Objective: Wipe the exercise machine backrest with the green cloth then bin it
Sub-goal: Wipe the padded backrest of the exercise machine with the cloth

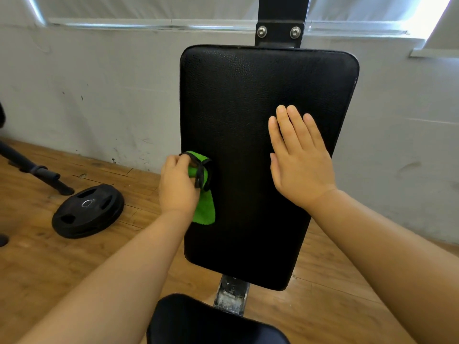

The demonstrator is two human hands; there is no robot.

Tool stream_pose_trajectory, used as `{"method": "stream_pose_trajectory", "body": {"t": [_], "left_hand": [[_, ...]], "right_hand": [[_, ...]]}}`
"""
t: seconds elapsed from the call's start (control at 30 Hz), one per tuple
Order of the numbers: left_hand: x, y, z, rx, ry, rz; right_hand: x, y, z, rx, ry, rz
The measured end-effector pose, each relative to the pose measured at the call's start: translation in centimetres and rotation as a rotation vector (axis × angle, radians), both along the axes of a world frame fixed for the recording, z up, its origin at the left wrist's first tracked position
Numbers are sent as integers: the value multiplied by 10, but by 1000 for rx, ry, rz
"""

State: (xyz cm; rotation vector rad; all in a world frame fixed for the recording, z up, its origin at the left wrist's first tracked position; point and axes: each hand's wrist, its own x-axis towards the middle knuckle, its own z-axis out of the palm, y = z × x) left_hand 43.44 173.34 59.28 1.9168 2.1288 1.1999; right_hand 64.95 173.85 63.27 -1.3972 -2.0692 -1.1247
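The left hand (pixel 177 186) grips the green cloth (pixel 203 194) bunched in curled fingers and holds it against the left edge of the backrest (pixel 248 100), about halfway up — a loose flap of cloth hangs down below the fist, and a dark trim runs along the cloth's upper fold. The right hand (pixel 299 157) lies flat on the black pad, fingers straight and close together, pointing up, holding nothing. The backrest is a tall padded rectangle bolted to a dark upright post (pixel 279 21) with two visible bolts. Below it sits the dark seat pad (pixel 211 321) on a metal bracket (pixel 232 296). On the wooden floor (pixel 62 269) to the left lie a black weight plate (pixel 88 211) and, just beyond it, a dark bar (pixel 37 170).
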Motion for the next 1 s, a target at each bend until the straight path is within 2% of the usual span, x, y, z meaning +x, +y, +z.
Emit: {"method": "stream_pose_trajectory", "body": {"t": [0.2, 0.37, 0.47, 0.6, 0.7, 0.8, 1.0], "left_hand": [[11, -17, -35, -105, -40, 1], [21, -17, -32, -121, -183, 57], [36, -19, -24, -86, -288, 63], [70, -25, -10, 15, -259, -75], [83, -30, -7, 66, -143, -235], [81, -30, -11, 146, 121, -427], [52, -12, -24, 286, 415, -586]], "right_hand": [[0, -1, 0, 11, 2, 9], [-1, -1, 0, 20, 11, 9], [-1, -1, 0, 24, 11, 10], [-2, 0, 0, 25, 19, 20], [-2, -1, 0, 23, 11, 10], [-1, -1, -1, 21, -5, -3], [1, -1, 0, 16, -12, 10]]}}
